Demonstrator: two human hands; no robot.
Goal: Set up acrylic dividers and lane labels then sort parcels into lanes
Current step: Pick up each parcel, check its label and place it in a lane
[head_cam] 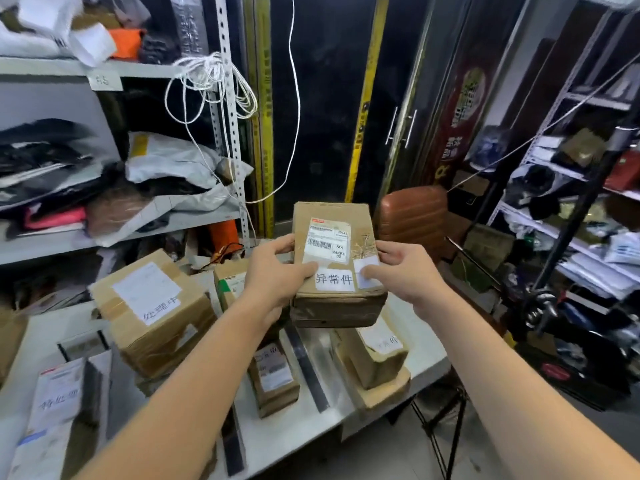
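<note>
1. L hand (273,268): I grip the left side of the held parcel (334,261), thumb on top by the shipping label (327,242), fingers wrapped under. Closed on box.
2. R hand (403,271): I grip the right side, thumb pressed on a small white slip (367,271) at the near-right corner. Closed on box.
3. Parcel pos.: held in the air above the table (426,355), over the right-hand lane. White tag (334,279) on its near end reads 异常件.
4. Below: a tagged box (375,358) w/ similar handwriting sits in that lane, touching nothing I hold. A dark divider strip (306,368) lies flat between it and a small centre box (273,375).
5. Further left: large box (152,313), flat mailer (59,403), each w/ handwritten tag.
6. Risk (judgement): the white slip looks loose under my thumb; shifting grip could let it slide off.
7. Risk: lane is short and near the table edge; set too far right, the parcel could tip off.
8. Risk: dropping onto the tagged box may hide its label.
</note>
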